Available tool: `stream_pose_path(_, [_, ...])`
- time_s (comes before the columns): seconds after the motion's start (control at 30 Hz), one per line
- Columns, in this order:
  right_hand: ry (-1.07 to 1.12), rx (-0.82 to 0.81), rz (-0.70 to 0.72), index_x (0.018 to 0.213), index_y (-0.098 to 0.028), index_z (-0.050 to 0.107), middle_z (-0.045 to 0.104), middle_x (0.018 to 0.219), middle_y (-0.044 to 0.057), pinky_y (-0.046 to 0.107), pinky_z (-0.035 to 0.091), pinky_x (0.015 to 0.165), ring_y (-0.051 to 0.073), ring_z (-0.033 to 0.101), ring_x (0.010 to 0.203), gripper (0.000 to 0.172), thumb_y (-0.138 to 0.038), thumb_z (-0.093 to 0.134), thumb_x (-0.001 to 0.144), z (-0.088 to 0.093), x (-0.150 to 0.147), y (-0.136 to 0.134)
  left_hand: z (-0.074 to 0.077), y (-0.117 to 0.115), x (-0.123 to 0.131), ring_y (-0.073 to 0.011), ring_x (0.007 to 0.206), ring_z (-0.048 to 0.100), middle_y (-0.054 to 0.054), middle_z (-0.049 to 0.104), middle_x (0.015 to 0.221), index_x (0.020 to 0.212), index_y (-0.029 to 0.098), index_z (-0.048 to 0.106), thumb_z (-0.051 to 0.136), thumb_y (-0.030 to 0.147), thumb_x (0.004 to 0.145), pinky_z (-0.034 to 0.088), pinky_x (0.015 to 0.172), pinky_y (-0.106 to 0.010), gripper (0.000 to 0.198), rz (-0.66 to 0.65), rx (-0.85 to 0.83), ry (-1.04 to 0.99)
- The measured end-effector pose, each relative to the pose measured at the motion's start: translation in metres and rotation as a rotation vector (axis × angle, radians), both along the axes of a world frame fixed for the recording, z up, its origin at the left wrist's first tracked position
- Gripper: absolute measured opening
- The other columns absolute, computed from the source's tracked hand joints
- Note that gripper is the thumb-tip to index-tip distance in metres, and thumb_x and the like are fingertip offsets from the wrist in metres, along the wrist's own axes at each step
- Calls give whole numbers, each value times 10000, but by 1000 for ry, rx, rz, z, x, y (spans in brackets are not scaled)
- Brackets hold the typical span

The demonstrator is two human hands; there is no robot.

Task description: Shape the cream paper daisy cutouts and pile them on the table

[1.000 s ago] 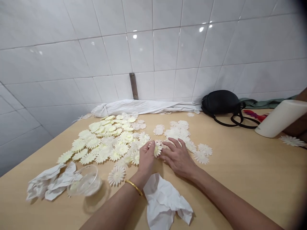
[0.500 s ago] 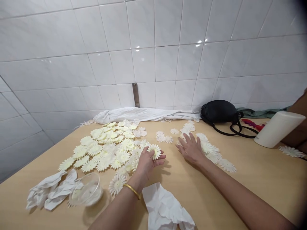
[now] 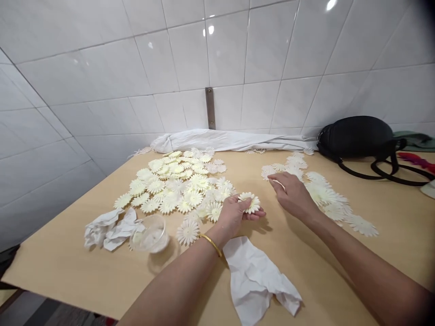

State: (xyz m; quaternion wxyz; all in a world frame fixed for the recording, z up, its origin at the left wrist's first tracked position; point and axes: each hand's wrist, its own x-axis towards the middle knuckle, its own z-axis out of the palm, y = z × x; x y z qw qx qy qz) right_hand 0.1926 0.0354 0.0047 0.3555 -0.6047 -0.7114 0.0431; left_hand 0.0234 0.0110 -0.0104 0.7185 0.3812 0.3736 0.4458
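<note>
My left hand [image 3: 234, 213] holds a cream daisy-shaped paper flower [image 3: 249, 202] above the wooden table [image 3: 346, 267], fingers curled under it. My right hand [image 3: 292, 194] rests a little to the right, pinching a white flower piece [image 3: 277, 182] at the edge of a loose group of white flowers [image 3: 326, 197]. A wide spread of several pale yellow flowers [image 3: 176, 183] lies to the left of both hands. A gold bangle [image 3: 210, 243] circles my left wrist.
A crumpled white tissue [image 3: 258, 280] lies near my left forearm. A clear plastic cup [image 3: 149, 235] and more crumpled tissue [image 3: 108, 226] sit at the left. A black bag [image 3: 356, 136] and a white cloth [image 3: 231, 140] lie along the tiled wall.
My left hand lifted the cream flower off the pile and drew it toward me. My right hand slid right to the white flowers and closed on one. The camera turned left.
</note>
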Motion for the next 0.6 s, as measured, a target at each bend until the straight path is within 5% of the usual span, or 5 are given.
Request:
stream_pose_path(0.2, [787, -365, 291, 909, -184, 628, 635, 815, 30, 285, 441, 659, 146, 552, 724, 358, -470, 604, 696, -1, -20, -42, -2, -3, 7, -86, 307, 461, -9, 553, 439, 740, 129, 547, 600, 448, 692, 313, 323, -174, 327, -107, 124, 123])
stream_pose_path(0.5, [1045, -541, 567, 731, -197, 540, 569, 528, -35, 304, 434, 572, 144, 549, 495, 230, -405, 632, 692, -5, -27, -45, -5, -7, 13, -60, 295, 387, 12, 494, 404, 598, 152, 501, 453, 629, 700, 282, 339, -184, 490, -104, 204, 279])
stream_pose_path(0.6, [1135, -472, 441, 691, -197, 529, 562, 543, -37, 280, 432, 544, 129, 531, 501, 259, -406, 673, 641, -8, -22, -41, -6, -8, 12, -77, 351, 453, -13, 560, 493, 641, 157, 480, 424, 622, 722, 314, 371, -190, 475, -127, 159, 183])
